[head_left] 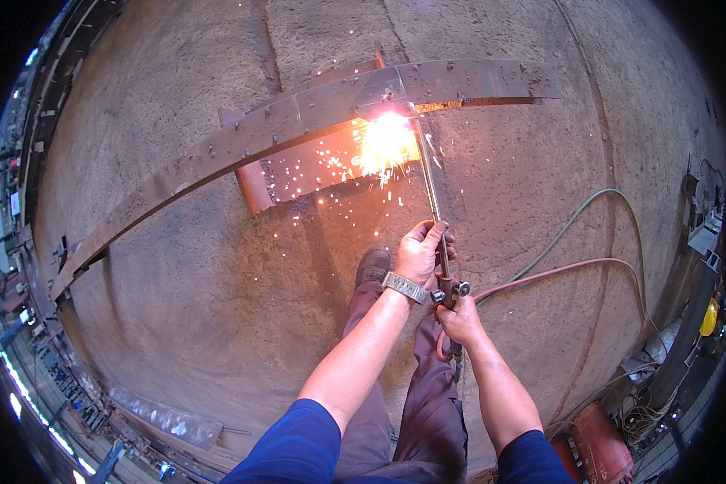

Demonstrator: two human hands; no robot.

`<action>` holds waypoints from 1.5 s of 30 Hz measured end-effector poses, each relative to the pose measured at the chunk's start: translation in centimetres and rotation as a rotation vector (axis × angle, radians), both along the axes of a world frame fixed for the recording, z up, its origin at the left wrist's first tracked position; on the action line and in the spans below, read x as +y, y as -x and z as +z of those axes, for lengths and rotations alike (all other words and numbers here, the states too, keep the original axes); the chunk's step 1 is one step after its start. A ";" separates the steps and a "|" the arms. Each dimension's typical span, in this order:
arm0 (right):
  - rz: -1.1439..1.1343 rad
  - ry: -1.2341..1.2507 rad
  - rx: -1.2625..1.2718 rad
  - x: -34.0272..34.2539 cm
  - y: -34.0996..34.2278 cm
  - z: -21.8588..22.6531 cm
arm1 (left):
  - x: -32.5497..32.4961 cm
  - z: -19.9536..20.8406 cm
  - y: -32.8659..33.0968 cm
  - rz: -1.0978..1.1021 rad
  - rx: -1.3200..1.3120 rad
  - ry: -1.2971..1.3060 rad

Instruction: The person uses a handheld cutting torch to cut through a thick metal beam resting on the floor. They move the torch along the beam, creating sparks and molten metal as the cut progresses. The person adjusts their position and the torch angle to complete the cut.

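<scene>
A long cutting torch is held in both my hands, its tip up against a long flat steel beam. My left hand wraps round the torch's tubes partway along. Behind it, my right hand grips the handle end, close to the valve knobs. At the tip a bright glare and flying sparks hide the exact spot on the beam. The beam lies across a reddish-brown steel support. A wristwatch is on my left wrist.
A green hose and a red hose run from the torch across the concrete floor to the right. My shoe stands below the sparks. A red cylinder lies at lower right, near a yellow object.
</scene>
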State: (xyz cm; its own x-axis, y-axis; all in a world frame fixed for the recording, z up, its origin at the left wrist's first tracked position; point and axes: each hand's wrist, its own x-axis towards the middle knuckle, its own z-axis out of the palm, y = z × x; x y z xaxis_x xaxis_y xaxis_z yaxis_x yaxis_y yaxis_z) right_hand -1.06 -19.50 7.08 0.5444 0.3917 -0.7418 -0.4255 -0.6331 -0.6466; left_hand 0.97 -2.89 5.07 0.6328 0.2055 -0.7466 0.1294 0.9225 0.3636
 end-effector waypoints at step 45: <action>0.096 0.054 0.037 0.6 -0.9 1.1 | 0.3 0.2 0.1 0.000 -0.003 0.004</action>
